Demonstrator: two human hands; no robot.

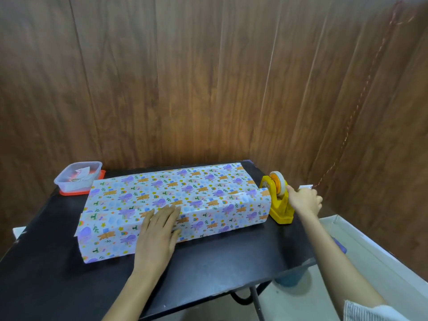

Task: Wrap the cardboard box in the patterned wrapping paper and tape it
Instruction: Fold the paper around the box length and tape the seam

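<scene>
The left hand (159,228) presses flat, fingers straight and together, on the overlapped patterned wrapping paper (185,193). The right hand (304,200), fingers curled, touches the yellow tape dispenser (279,207); whether it pinches tape is unclear.

The cardboard box is wholly hidden under the glossy patterned wrapping paper (185,188); no face of it shows. The flat left hand (157,230) covers part of the paper's overlapping edge. The right hand (304,200) shows only its back beside the yellow plastic tape dispenser (279,205), so its fingertips and any tape between them cannot be made out. The contents of the clear plastic container (69,184) are too blurred to name. The black table (220,258) hides most of 1 blue object (290,278) below its right edge. Both forearms are cut off at the bottom edge.
</scene>
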